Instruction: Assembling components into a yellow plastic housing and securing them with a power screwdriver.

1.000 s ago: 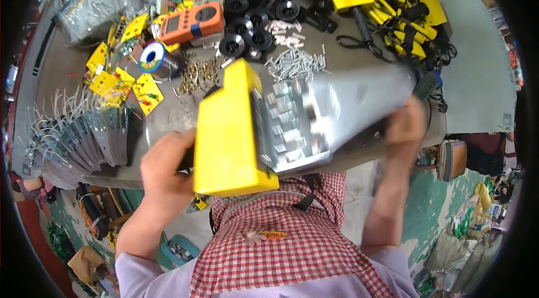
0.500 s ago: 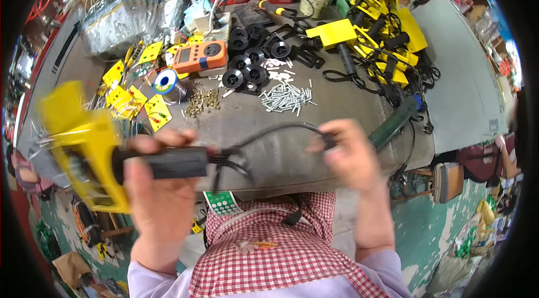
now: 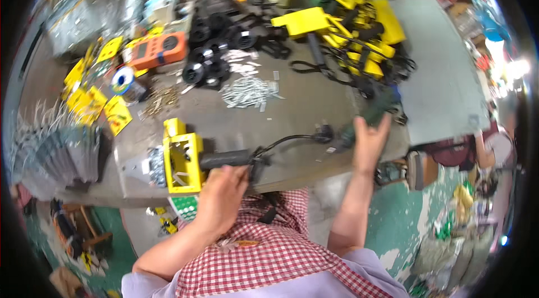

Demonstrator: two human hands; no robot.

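Note:
A yellow plastic case (image 3: 194, 169) with an open face rests near the front edge of the table. Its black handle (image 3: 225, 158) points right, and my left hand (image 3: 222, 194) is closed on it from the near side. From the handle's end a black cable (image 3: 287, 138) curves right to a dark plug-like end (image 3: 324, 133) lying on the tabletop. On the right, my right hand (image 3: 369, 143) reaches over the near side of a dark green cylindrical power tool (image 3: 377, 108), thumb and fingers apart; whether it touches the tool is unclear through blur.
Silver screws (image 3: 247, 93) and brass-coloured pieces (image 3: 160, 100) lie in piles. Behind are black spools (image 3: 193, 73), an orange meter (image 3: 160, 51) and a solder reel (image 3: 123, 82). Yellow cases (image 3: 368, 65) with cords crowd the back right. Grey wired panels (image 3: 62, 155) stand left.
The yellow case has come down from the air at the left onto the table. My right hand has let go of the cable end and moved right to the green tool. The view has shifted.

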